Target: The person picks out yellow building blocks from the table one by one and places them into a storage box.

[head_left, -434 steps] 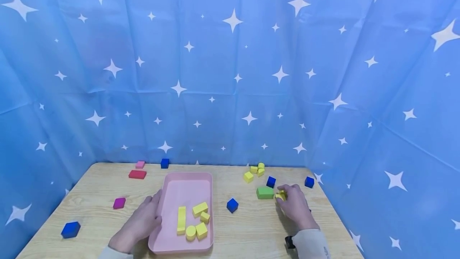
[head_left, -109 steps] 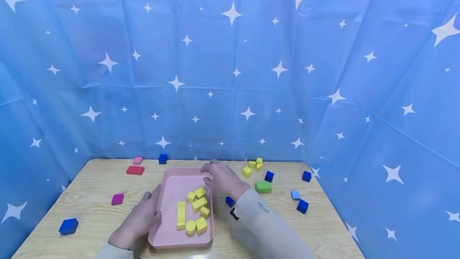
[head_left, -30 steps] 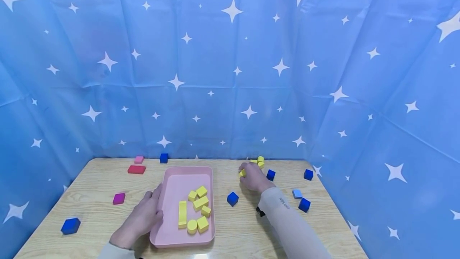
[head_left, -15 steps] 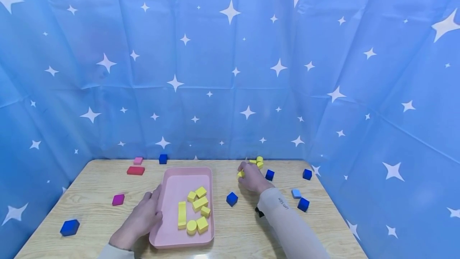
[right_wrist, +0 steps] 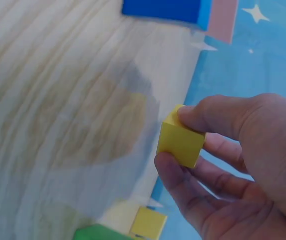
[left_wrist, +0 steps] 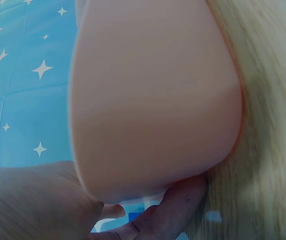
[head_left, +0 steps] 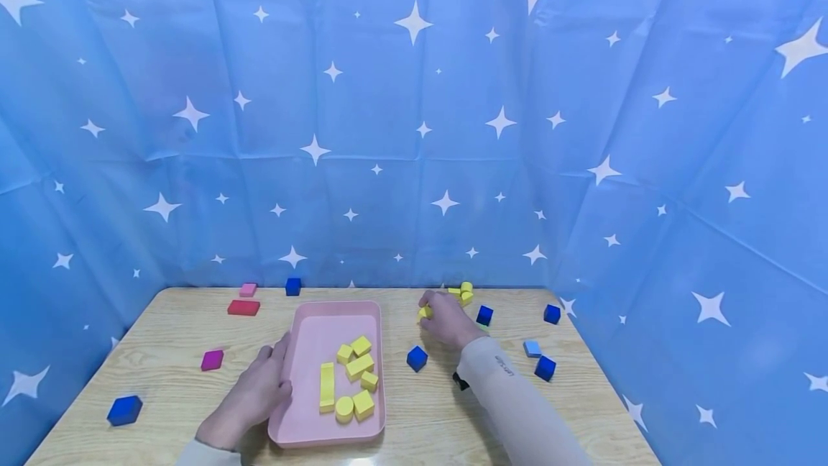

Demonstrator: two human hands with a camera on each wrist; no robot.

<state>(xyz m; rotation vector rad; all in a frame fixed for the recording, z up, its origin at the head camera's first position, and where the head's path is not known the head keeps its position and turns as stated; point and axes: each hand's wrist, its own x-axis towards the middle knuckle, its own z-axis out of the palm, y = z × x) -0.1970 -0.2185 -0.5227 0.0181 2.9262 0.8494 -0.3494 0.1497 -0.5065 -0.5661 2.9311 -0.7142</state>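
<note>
Left hand [head_left: 254,388] nearer, right hand [head_left: 446,318] in pinch.

A pale wood-grained tabletop [head_left: 175,336] carries a pink tray [head_left: 310,344]. With the tray as the dial's centre, a blue block [head_left: 293,287] sits at 11 o'clock, a light pink block [head_left: 249,290] and a red slab [head_left: 243,308] near 10, a magenta block [head_left: 212,360] at 9, another blue block [head_left: 125,410] between 8 and 9. Yellow blocks [head_left: 466,298] bunch at 2; between 2 and 3 lie a green block [right_wrist: 98,233] and two dark-blue blocks [head_left: 484,316]. At 3 come a lone blue cube [head_left: 417,358] and, farther out, a light-blue block [head_left: 532,349] just beside a deep-blue one [head_left: 545,368].
</note>
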